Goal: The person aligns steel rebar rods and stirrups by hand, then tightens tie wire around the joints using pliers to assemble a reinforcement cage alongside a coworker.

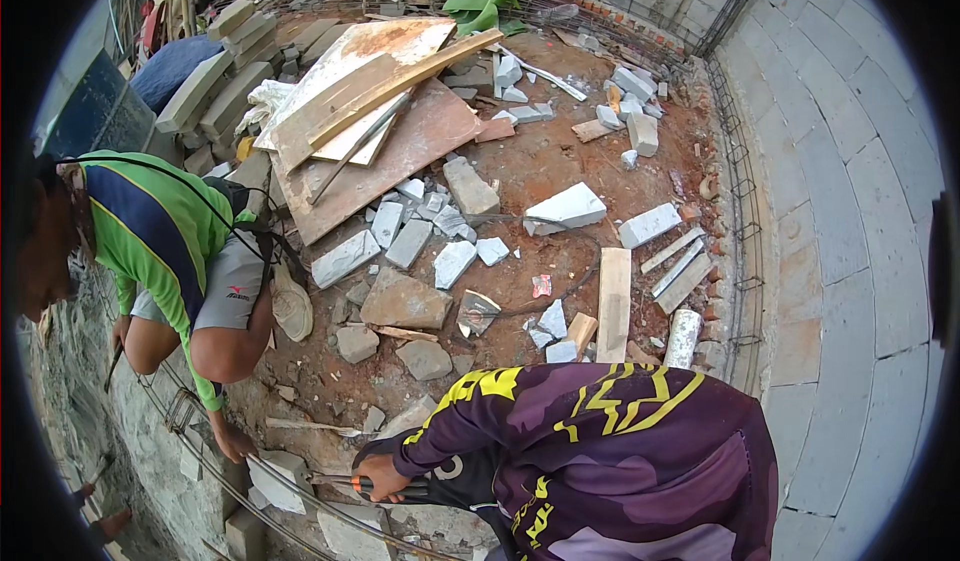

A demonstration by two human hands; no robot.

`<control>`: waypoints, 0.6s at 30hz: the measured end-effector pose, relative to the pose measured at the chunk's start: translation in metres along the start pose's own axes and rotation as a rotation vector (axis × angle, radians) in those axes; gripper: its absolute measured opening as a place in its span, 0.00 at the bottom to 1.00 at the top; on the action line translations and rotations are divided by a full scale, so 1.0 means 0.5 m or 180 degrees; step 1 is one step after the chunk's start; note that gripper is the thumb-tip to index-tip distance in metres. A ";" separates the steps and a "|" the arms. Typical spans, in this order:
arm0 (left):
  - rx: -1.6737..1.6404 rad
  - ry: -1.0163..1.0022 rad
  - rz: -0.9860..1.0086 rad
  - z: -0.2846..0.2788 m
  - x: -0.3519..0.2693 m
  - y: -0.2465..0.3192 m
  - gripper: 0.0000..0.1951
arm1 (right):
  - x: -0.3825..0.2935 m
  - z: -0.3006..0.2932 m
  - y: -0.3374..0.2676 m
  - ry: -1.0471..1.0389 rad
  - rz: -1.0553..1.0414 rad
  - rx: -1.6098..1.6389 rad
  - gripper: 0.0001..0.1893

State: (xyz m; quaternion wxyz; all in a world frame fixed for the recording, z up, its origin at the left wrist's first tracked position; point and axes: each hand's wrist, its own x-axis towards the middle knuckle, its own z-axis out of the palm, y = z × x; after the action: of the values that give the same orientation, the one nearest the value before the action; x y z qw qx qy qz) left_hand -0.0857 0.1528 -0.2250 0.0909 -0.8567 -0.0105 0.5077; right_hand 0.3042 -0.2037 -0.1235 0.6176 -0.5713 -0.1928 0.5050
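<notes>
My right hand (384,477), in a purple patterned sleeve with yellow print, is shut around the black and orange handles of a pliers-like hand tool (357,481). Its metal end points left, just above long steel reinforcing bars (330,512) that curve through the lower left. Behind that hand shows black trouser fabric (469,478). My left hand is out of view. To the left a person in a green shirt (161,201) crouches, one hand (234,439) touching the bars. That person's other hand (120,331) grips a thin dark tool. Pale block pieces (279,482) lie beside the bars.
Broken white blocks (454,263) and grey stones (406,298) litter the red soil. Boards (420,148) are piled behind them, with a wooden beam on top. A grey block wall (832,261) rises at right, a rebar cage (742,223) along its foot. Another person's limbs (112,522) appear blurred at lower left.
</notes>
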 end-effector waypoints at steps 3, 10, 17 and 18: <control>0.0082 -0.0352 0.0109 0.005 0.000 0.010 0.21 | 0.002 -0.004 0.002 -0.0030 -0.0012 0.0034 0.19; -0.0069 0.0117 0.0201 -0.002 0.005 0.035 0.15 | -0.003 -0.003 -0.009 -0.0073 -0.0140 -0.0154 0.17; -0.3136 0.0640 0.0569 -0.075 -0.061 0.053 0.03 | -0.024 -0.006 -0.035 -0.0117 -0.0102 -0.0272 0.17; -0.4666 0.0161 -0.0028 -0.086 -0.073 0.062 0.03 | -0.026 -0.008 -0.040 -0.0177 -0.0066 -0.0247 0.18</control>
State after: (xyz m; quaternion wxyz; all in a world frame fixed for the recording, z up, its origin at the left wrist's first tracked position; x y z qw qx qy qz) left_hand -0.0679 0.1122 -0.1783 -0.5033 -0.7089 -0.3487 0.3501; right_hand 0.3102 -0.2135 -0.1023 0.5946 -0.5785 -0.2352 0.5063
